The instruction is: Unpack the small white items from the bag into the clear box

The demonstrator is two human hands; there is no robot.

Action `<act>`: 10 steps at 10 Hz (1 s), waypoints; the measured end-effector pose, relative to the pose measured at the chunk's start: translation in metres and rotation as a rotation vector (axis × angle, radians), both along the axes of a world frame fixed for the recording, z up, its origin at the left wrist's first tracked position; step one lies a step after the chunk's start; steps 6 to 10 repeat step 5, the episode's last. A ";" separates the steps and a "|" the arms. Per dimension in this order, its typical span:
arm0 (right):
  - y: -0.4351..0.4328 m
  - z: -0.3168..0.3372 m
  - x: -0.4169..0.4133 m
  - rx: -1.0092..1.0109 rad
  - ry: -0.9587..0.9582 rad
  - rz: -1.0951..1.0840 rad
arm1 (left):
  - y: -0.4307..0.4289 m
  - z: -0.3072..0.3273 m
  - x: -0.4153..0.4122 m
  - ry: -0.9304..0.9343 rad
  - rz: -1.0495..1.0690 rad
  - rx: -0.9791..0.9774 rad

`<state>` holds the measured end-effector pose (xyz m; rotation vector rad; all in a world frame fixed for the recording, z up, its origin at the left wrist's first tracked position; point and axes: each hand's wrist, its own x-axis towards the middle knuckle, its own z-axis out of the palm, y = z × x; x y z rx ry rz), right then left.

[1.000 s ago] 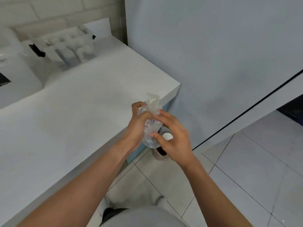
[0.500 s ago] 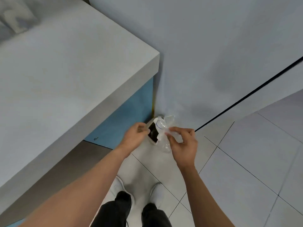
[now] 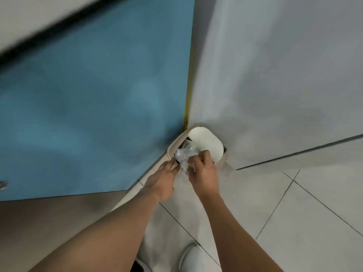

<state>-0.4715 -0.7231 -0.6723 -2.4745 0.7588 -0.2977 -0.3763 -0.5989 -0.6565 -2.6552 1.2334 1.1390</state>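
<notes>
Right hand pinches the crumpled bag over the bin — seemingly limp, light, slippery film, best bunched — left hand touching it with straight fingers.

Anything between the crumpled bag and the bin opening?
The white lid covers most of the bin mouth. The right hand holds the bag at the dark gap beside the lid; nothing else visible in between. The left hand reaches toward the rim.

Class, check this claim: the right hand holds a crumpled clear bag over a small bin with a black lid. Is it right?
Not quite: the head view shows the lid is white. The right hand does hold the crumpled clear bag over the small bin.
</notes>
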 end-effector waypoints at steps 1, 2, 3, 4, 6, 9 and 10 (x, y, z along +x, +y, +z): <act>0.001 -0.044 0.010 -0.068 0.164 0.049 | -0.003 -0.032 -0.005 -0.004 -0.070 0.059; 0.001 -0.062 0.027 -0.022 0.348 -0.035 | -0.002 -0.047 -0.010 0.018 -0.085 0.111; -0.001 -0.053 0.042 0.110 0.512 -0.069 | -0.005 -0.048 -0.012 0.022 -0.091 0.120; -0.008 -0.030 0.053 0.209 0.556 -0.087 | -0.011 -0.033 -0.005 0.066 -0.072 0.147; -0.006 0.003 0.047 0.304 0.585 -0.051 | -0.011 -0.002 0.002 0.042 0.034 0.085; -0.006 0.003 0.047 0.304 0.585 -0.051 | -0.011 -0.002 0.002 0.042 0.034 0.085; -0.006 0.003 0.047 0.304 0.585 -0.051 | -0.011 -0.002 0.002 0.042 0.034 0.085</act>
